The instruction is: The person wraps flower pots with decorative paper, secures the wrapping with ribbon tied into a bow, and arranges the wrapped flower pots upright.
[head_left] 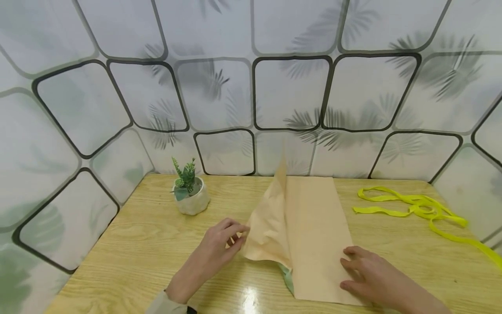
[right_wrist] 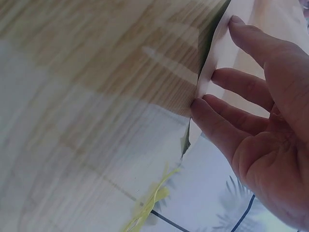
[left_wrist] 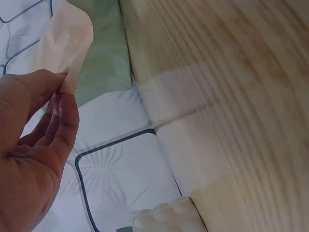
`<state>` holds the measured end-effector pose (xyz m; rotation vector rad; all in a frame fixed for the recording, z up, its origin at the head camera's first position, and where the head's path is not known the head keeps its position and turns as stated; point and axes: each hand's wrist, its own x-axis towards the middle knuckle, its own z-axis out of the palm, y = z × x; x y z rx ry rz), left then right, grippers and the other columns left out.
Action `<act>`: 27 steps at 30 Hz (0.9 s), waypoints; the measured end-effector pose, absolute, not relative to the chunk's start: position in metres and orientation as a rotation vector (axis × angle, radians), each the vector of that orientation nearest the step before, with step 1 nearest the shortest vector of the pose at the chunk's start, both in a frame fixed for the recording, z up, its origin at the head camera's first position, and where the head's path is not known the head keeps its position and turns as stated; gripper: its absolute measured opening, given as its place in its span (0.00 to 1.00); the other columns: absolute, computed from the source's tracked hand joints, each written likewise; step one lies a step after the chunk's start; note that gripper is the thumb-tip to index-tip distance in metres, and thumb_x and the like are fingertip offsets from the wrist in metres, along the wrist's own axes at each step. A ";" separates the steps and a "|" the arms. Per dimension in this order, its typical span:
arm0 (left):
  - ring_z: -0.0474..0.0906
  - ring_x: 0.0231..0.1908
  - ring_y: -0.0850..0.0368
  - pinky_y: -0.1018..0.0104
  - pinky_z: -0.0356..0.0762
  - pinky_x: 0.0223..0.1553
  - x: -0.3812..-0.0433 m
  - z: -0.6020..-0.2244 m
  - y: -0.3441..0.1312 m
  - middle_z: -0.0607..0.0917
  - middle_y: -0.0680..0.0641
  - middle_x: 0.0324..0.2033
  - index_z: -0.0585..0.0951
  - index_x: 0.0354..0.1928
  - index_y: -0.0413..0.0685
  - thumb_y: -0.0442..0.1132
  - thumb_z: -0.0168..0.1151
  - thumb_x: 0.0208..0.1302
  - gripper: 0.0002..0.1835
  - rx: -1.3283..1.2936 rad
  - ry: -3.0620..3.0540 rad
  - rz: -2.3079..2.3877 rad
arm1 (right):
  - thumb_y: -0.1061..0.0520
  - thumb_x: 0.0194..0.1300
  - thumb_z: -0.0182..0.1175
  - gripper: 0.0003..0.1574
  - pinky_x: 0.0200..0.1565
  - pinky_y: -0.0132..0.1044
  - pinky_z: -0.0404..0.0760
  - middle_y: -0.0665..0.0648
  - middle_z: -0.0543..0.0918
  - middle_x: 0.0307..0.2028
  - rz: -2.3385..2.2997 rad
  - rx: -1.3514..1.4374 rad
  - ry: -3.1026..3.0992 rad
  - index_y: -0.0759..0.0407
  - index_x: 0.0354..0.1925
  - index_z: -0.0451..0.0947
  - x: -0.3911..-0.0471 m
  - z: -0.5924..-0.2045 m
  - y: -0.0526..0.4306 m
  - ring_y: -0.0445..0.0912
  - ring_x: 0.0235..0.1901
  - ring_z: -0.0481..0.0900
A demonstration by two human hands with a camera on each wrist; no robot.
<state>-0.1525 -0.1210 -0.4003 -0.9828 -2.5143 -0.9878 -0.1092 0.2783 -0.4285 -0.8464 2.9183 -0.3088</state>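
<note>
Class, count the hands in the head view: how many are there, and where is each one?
2. The left hand pinches the raised left flap of the peach sheet; the right hand touches the sheet near its right edge.

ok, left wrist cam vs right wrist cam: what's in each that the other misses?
Only left wrist: the left hand, thumb and fingers pinching a corner of the peach sheet, and the bumpy cream pot, cut off by the bottom edge.

Only right wrist: the right hand, fingertips touching the sheet near its edge, and the yellow ribbon.

Both: the peach sheet, some green material by it, the wood-grain table and the patterned wall covering.
</note>
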 end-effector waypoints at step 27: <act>0.80 0.30 0.68 0.76 0.80 0.29 -0.142 -0.412 -0.149 0.85 0.49 0.38 0.87 0.46 0.43 0.26 0.69 0.62 0.12 -0.888 -2.655 -1.057 | 0.35 0.60 0.71 0.38 0.49 0.59 0.83 0.66 0.82 0.58 -0.344 -0.710 2.875 0.65 0.52 0.87 -0.111 -0.425 0.288 0.62 0.53 0.83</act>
